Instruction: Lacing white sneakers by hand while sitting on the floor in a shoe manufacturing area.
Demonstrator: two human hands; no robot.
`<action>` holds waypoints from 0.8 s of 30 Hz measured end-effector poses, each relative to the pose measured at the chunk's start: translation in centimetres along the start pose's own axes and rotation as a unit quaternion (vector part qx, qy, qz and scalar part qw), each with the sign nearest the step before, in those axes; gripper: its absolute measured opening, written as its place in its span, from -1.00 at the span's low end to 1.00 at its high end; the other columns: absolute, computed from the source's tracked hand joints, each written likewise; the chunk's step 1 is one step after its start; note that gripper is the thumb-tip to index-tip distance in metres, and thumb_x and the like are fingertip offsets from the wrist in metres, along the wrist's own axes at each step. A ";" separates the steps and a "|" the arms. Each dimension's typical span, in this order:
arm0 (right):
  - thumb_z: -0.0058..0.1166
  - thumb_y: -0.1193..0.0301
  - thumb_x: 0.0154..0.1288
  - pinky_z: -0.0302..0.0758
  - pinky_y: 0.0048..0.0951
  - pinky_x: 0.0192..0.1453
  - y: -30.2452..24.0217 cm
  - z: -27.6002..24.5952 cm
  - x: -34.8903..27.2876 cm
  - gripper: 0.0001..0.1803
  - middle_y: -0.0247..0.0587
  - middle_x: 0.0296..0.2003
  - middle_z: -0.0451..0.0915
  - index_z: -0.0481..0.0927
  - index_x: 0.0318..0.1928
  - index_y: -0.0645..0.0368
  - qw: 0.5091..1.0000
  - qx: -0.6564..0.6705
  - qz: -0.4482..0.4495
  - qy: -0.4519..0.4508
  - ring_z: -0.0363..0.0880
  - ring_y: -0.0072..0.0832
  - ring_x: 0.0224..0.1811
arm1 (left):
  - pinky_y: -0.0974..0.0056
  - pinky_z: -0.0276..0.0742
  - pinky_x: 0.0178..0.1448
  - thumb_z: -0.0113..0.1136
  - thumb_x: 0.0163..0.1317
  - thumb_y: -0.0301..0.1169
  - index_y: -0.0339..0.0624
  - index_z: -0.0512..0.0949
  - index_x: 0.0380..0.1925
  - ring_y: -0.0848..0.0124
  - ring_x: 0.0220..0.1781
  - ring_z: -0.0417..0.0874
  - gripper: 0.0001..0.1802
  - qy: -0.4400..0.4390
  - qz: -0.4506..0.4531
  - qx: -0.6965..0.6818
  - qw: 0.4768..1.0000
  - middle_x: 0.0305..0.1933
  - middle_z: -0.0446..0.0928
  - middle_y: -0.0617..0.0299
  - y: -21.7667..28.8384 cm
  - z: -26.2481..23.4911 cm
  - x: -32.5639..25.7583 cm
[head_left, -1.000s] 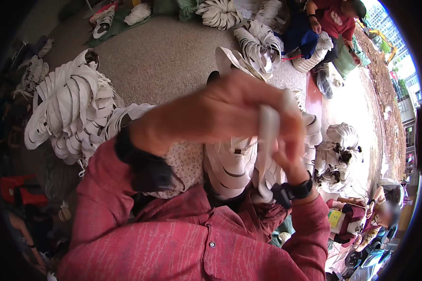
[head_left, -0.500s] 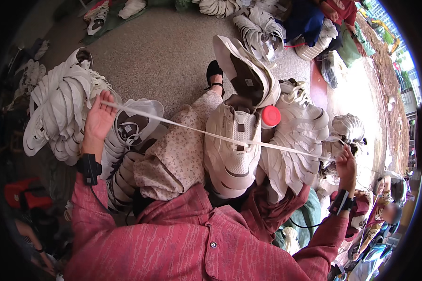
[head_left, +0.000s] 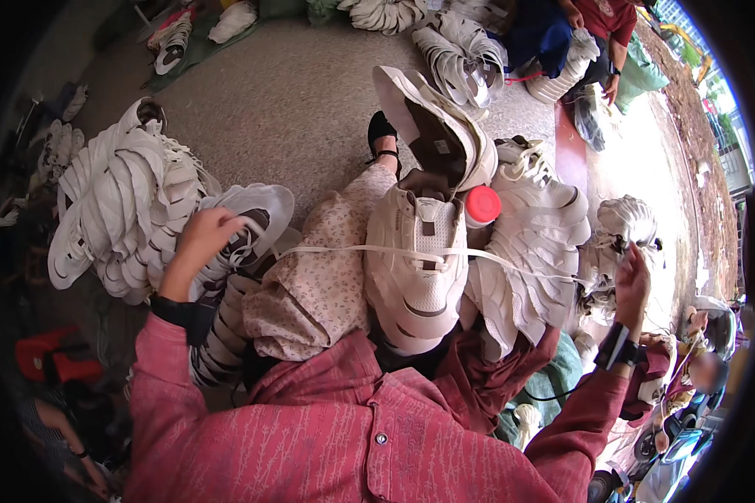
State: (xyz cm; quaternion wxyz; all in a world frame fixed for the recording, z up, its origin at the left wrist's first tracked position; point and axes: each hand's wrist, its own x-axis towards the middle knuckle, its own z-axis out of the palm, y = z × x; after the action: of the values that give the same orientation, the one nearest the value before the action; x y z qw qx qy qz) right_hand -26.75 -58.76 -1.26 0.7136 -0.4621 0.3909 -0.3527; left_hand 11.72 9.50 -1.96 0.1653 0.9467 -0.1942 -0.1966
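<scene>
Open grey speckled floor (head_left: 294,101) lies ahead, past the knees. A heap of white shoe uppers (head_left: 109,218) crowds the left hand (head_left: 205,243); another white pile (head_left: 537,243) hems the right hand (head_left: 633,281). The taut white lace (head_left: 411,251) spans the lap across the white sneaker (head_left: 415,268).

Flat white woven-cloth shoelace (head_left: 411,250); white sneaker (head_left: 418,264) of smooth matt synthetic leather; rough, grainy concrete floor (head_left: 294,101).

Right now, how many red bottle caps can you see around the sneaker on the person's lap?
1: a single red cap sits just right of the white sneaker on the lap, beside the stacked shoe uppers. Others could be hidden under the piles.
</scene>
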 end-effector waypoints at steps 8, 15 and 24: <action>0.02 0.45 0.42 0.20 -0.73 -0.53 5.9 19.8 -13.8 -0.74 -0.36 -0.26 0.65 0.62 0.05 0.24 0.915 -0.252 0.024 -0.314 0.34 -0.81 -0.54 | 0.20 0.53 -0.02 0.19 0.20 -0.54 -0.28 0.61 -0.26 0.17 -0.14 0.64 -0.88 0.059 0.490 -0.229 0.839 -0.24 0.60 0.09 22.0 5.2 0.7; 0.04 0.42 0.41 0.45 -0.45 -0.34 10.1 22.4 -18.4 -0.83 -0.18 -0.47 0.59 0.61 -0.08 0.19 0.817 -0.423 -0.109 -0.376 0.54 -0.46 -0.45 | 0.14 0.45 -0.03 0.26 0.09 -0.47 -0.23 0.54 -0.43 0.16 -0.18 0.57 -0.90 0.034 0.467 -0.161 0.869 -0.33 0.51 0.12 24.9 8.3 2.2; 0.15 0.42 0.34 0.44 -0.43 -0.36 9.9 21.1 -19.0 -0.84 -0.12 -0.51 0.60 0.64 -0.21 0.28 0.815 -0.395 -0.222 -0.362 0.57 -0.44 -0.47 | 0.16 0.31 0.10 0.23 0.09 -0.41 -0.12 0.58 -0.42 0.24 -0.16 0.55 -0.93 0.045 0.500 -0.126 0.856 -0.34 0.51 0.25 25.8 9.8 1.5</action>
State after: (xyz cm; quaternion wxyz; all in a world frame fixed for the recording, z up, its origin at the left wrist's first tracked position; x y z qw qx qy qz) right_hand -15.19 -31.04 -0.46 0.4623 -0.8726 0.0972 -0.1246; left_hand 0.92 -15.93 -0.92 0.3683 0.7009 -0.6072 -0.0671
